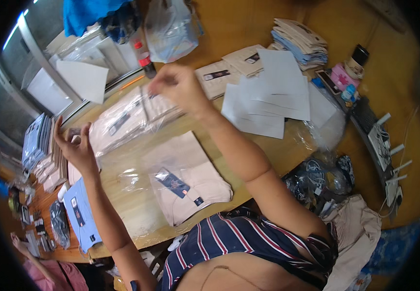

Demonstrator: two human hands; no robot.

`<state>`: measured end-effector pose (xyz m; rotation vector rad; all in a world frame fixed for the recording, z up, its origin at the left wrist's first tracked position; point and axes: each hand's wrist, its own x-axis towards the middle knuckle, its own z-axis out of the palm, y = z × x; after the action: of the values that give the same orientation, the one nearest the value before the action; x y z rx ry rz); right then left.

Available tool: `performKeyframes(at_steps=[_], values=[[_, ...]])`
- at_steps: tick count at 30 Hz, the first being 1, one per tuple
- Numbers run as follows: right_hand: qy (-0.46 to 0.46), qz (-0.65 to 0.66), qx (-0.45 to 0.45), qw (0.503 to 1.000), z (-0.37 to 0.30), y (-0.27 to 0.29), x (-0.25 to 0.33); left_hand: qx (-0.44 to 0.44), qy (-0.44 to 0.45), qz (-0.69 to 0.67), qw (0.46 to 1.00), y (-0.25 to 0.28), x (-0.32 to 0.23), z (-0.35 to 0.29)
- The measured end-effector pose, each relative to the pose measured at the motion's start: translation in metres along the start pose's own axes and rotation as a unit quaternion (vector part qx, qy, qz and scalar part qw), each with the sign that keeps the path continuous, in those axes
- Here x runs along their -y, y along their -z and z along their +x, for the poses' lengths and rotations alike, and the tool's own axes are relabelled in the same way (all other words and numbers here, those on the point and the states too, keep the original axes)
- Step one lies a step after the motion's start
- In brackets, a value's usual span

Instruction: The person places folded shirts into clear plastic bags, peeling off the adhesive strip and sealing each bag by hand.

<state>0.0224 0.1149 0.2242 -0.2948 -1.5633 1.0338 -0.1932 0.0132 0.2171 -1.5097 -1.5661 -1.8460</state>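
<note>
A beige folded shirt [190,177] with a dark hang tag [173,183] lies on the table in front of me. Clear plastic film [131,179] shines over its left part and the wood beside it. My left hand [78,151] is raised at the left, two fingers stretched up and apart, with nothing visible in it. Farther right, my right hand [178,87] is up above the packed beige shirts [135,114], its fingertips drawn together in a pinch. Motion blurs them, and I cannot make out what they hold.
White sheets [268,97] lie right of the shirts, before a folded stack [301,42]. A cola bottle [144,59] stands at the back. Blue packed shirts [80,213] lie left. A router [383,145] with cables is at right. Another person [50,274] is at lower left.
</note>
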Motion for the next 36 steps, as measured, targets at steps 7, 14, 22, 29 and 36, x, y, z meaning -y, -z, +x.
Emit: performKeyframes(at_steps=[7,14,22,29,36], values=[[-0.092,-0.024,-0.046,0.994,0.02,0.008,0.009,0.062,0.025,-0.166,0.984,0.004,-0.001,-0.004],[-0.087,-0.003,0.146,0.985,0.04,0.011,0.022,0.161,0.039,-0.135,0.977,0.026,-0.012,0.022],[0.02,-0.204,0.32,0.925,0.056,0.022,0.027,0.27,0.122,-0.033,0.954,0.034,-0.019,0.049],[0.071,-0.36,0.339,0.866,0.057,0.02,0.017,0.321,0.004,0.021,0.947,0.025,-0.005,0.065],[0.274,-0.616,0.069,0.735,0.094,0.017,-0.027,-0.069,-0.196,0.258,0.944,0.002,0.03,0.097]])
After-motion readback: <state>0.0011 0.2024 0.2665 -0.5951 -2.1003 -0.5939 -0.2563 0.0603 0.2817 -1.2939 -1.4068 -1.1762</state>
